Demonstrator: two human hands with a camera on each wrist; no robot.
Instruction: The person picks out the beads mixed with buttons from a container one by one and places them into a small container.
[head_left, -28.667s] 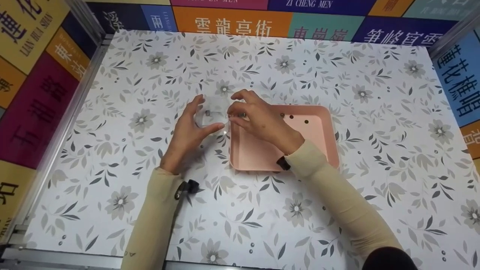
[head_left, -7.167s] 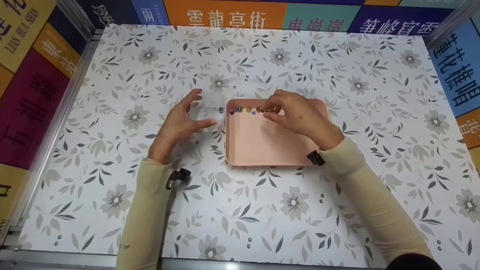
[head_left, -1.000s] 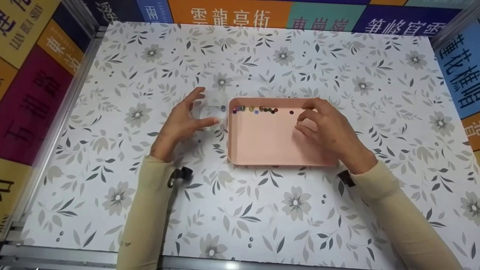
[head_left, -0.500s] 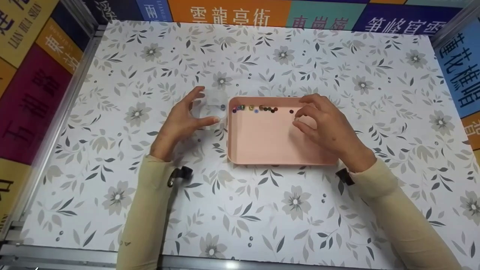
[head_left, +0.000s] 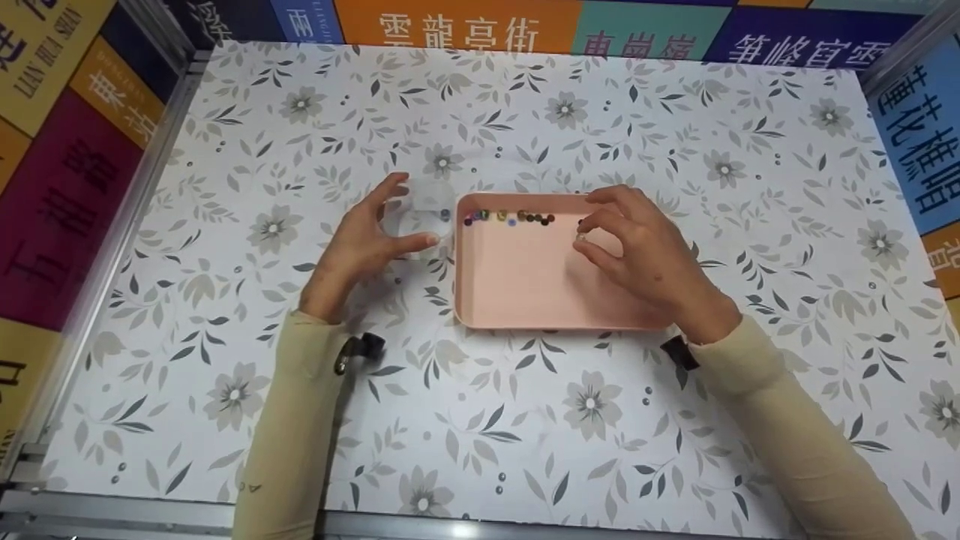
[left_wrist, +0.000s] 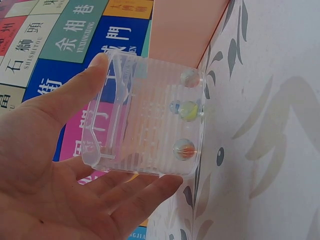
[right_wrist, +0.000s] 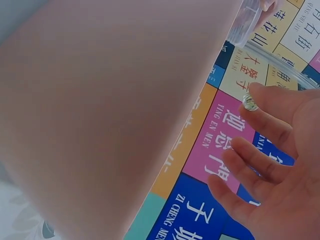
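My left hand (head_left: 358,236) grips a clear plastic box (left_wrist: 145,117), thumb at one side and fingers round the other. The box stands beside the left wall of a pink tray (head_left: 525,300), with several glass marbles (left_wrist: 185,150) at its bottom. Over the tray's right part, my right hand (head_left: 649,262) pinches a small clear marble (right_wrist: 250,101) between thumb and index finger; its other fingers are spread and loosely bent. A row of coloured marbles (head_left: 531,218) lies along the tray's back wall. One dark marble, partly hidden, is by the right fingertips.
The table (head_left: 480,420) has a white cover with grey leaves and flowers. Panels (head_left: 465,30) printed with street names stand behind it and along both sides. A metal rail (head_left: 420,525) runs along the front edge.
Earlier the right hand was at the box, then over the tray's middle, then further right. In the last second it has lifted slightly leftward with the marble. The left hand stays at the box.
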